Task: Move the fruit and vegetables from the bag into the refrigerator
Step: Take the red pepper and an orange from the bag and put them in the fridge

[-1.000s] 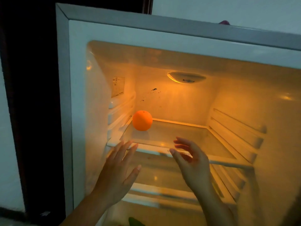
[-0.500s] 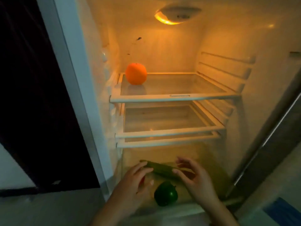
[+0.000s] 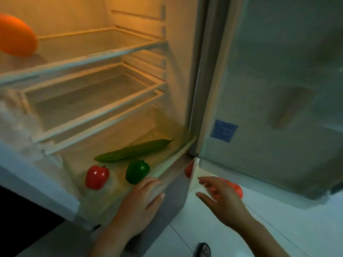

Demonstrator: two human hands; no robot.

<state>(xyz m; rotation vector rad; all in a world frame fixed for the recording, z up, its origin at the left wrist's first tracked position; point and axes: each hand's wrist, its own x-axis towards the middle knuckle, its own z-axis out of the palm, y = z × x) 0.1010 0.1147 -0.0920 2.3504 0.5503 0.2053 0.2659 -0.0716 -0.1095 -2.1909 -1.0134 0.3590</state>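
Observation:
The refrigerator [image 3: 178, 58] stands open and lit. An orange [image 3: 16, 36] rests on its top shelf at the far left. On the fridge floor lie a cucumber [image 3: 133, 151], a red pepper [image 3: 96, 177] and a green pepper [image 3: 137, 171]. My left hand [image 3: 143, 203] hovers at the fridge's front edge, just below the green pepper, fingers apart and holding nothing. My right hand [image 3: 220, 199] is spread open over the floor beneath the door. A red-orange fruit [image 3: 237, 189] lies on the floor just behind its fingers, partly hidden. No bag is in view.
The open door [image 3: 278, 89] fills the right side, with a blue sticker [image 3: 223, 130]. Two bare glass shelves [image 3: 96, 108] sit under the top one. The tiled floor [image 3: 204, 229] shows a shoe tip [image 3: 203, 250] at the bottom edge.
The view has swung down and right, from the top shelf to the fridge bottom and door. Both hands dropped from shelf height; my right hand moved out of the fridge toward the floor.

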